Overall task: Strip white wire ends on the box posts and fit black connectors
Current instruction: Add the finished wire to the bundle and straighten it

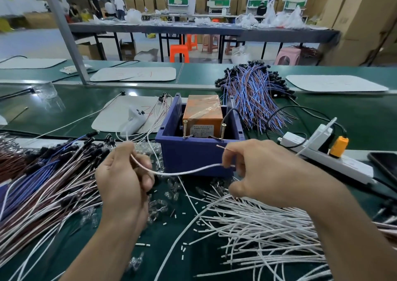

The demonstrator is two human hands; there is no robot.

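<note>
Just in front of the dark blue plastic box (193, 156), with its two upright brass screw posts (223, 131) at the near wall, a person holds one thin white wire (184, 171) slung between both hands. The left hand (126, 173) has fingers and thumb closed on one end of the wire. The right hand (257, 171) pinches the other end, and a short bare, coppery tip (221, 147) pokes up from it, close below the right-hand post but apart from it, so this end looks already stripped. No black connector shows on this wire yet. To the left of the box lies a big heap of coloured wires with black connectors fitted (43, 177), seemingly finished pieces. To the right and nearer than the box sprawls a large pile of loose white wires (268, 227), with small white insulation scraps (184, 213) scattered on the green bench (354, 117). Plenty, I'd judge, remains to be done.
</note>
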